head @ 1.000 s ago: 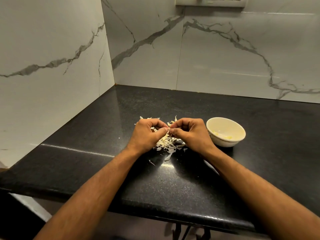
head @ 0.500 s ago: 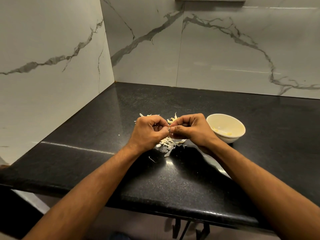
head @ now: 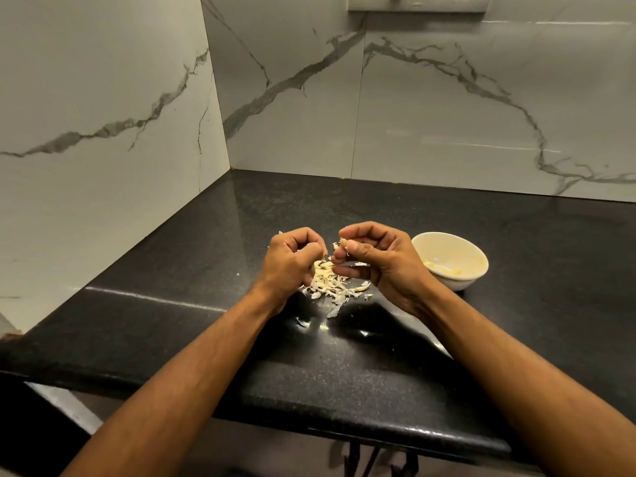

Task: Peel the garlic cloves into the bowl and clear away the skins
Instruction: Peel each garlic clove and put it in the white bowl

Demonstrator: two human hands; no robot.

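A person works at a black speckled tabletop [head: 378, 383] set into a corner of white marble-veined wall panels [head: 447, 108]. Both forearms reach in from the bottom edge, and the two hands hang just above the surface, near each other but apart.

The right hand [head: 378, 259] has its fingers curled, and its thumb and forefinger pinch a small pale garlic clove [head: 343, 243] at the fingertips, held above the heap of skins. The left hand [head: 292, 259] is also curled, thumb pressed toward the fingers; something small and pale shows at its fingertips, but whether it is a scrap of skin or a piece of garlic cannot be told.

Below and between the hands lies a loose pile of papery garlic skins [head: 332, 287], whitish and cream, spread on the tabletop. A few stray flakes lie nearer the person, just off the pile.

To the right of the right hand stands a cream bowl [head: 478, 266], upright on the tabletop, close to the wrist without touching it. A few yellowish peeled cloves [head: 444, 268] lie in its bottom.

A switch plate [head: 418, 3] sits on the back wall at the top edge.
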